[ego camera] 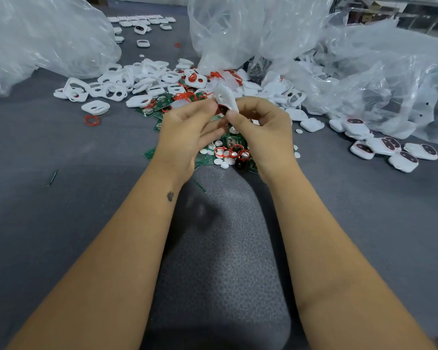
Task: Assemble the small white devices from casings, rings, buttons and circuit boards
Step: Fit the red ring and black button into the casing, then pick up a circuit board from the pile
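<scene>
Hands up in the middle, close together, over a gray table (61,223). Left hand (185,132) with fingers curled, pinching a white casing (225,97) from the left. Right hand (261,125) with fingers curled too, pinching the same casing from the right, thumb near a red ring (221,108) tucked at its lower edge. Casing held up and tilted, above the piles, touching both hands. Under the hands, green circuit boards (234,142), small white round buttons (224,162) and more red rings (235,150) in a heap. Behind, a big pile of empty white casings (116,87). One loose red ring (92,120) lying alone on the left. Off to the right, finished white devices (390,150) with dark holes. Big clear plastic bags (263,29) at the back.
</scene>
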Demonstrator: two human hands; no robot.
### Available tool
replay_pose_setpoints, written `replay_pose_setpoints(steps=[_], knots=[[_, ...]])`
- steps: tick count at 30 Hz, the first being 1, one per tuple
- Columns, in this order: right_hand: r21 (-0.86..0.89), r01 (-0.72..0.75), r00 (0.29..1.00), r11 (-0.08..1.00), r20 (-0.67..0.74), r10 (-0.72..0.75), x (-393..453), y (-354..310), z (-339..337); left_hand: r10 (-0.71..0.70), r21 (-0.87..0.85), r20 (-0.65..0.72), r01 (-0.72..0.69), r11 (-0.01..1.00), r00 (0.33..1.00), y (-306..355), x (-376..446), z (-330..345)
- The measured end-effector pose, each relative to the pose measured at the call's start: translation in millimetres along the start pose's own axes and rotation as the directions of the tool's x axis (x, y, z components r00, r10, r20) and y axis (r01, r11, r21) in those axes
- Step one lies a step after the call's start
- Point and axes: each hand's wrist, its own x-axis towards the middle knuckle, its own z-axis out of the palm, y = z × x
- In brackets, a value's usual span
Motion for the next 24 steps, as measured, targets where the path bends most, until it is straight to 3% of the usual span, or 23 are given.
replay_pose_setpoints(steps=[4,7,12,15,20,22,24], knots=[[-0.353,0.145,0.989,0.924,0.045,-0.138,-3,1,6,0.019,-0.017,0.107,-0.018,1.000,0.994,-1,-1,4],[-0.411,0.177,0.980,0.894,0.160,-0.121,-4,-2,7,0.007,-0.057,-0.068,-0.011,0.998,0.998,-1,2,4],[-0.537,0.212,0.950,0.817,0.309,-0.043,-4,-11,-1,-0.007,-0.164,-0.351,-0.054,0.985,0.936,6,9,-5],[-0.676,0.297,0.876,0.675,0.473,0.089,-4,-12,-4,-0.003,-0.159,-0.385,-0.063,0.985,0.923,6,10,-8],[-0.745,0.355,0.867,0.565,0.489,0.100,-2,-7,-2,0.025,-0.071,-0.334,-0.051,0.996,0.942,3,9,-6],[-0.724,0.356,0.876,0.592,0.478,0.058,-2,-5,0,0.018,-0.046,-0.300,-0.034,0.998,0.954,3,9,-5],[-0.621,0.246,0.928,0.744,0.373,0.004,-4,-5,0,-0.007,-0.044,-0.272,-0.005,0.999,0.962,2,8,-4]])
